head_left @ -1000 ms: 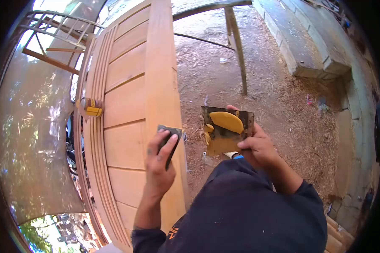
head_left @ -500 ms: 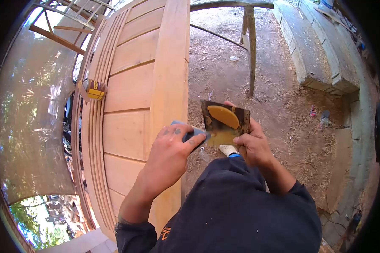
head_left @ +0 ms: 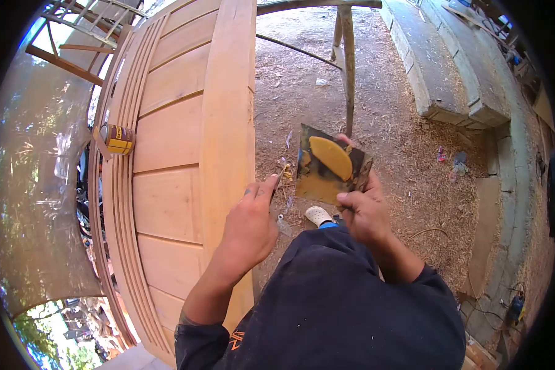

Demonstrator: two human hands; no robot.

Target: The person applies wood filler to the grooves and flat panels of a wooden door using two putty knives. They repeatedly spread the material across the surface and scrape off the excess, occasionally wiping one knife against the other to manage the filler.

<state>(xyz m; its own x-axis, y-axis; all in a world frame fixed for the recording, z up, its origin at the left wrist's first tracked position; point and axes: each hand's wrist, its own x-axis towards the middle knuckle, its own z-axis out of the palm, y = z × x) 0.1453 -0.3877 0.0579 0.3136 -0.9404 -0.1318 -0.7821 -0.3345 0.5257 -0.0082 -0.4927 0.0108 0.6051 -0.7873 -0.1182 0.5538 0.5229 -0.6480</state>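
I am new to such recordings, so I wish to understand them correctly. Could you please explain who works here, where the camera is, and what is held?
There is no machine: these are a person's two bare hands. One camera, worn on the head, looks forward and down, so the person's dark shirt shows below. The left hand holds a thin tool, seen nearly edge-on. The right hand holds a flat plate bearing a mound of yellow-brown paste. On the left is a large wooden panel; a can sits on its grooved side.
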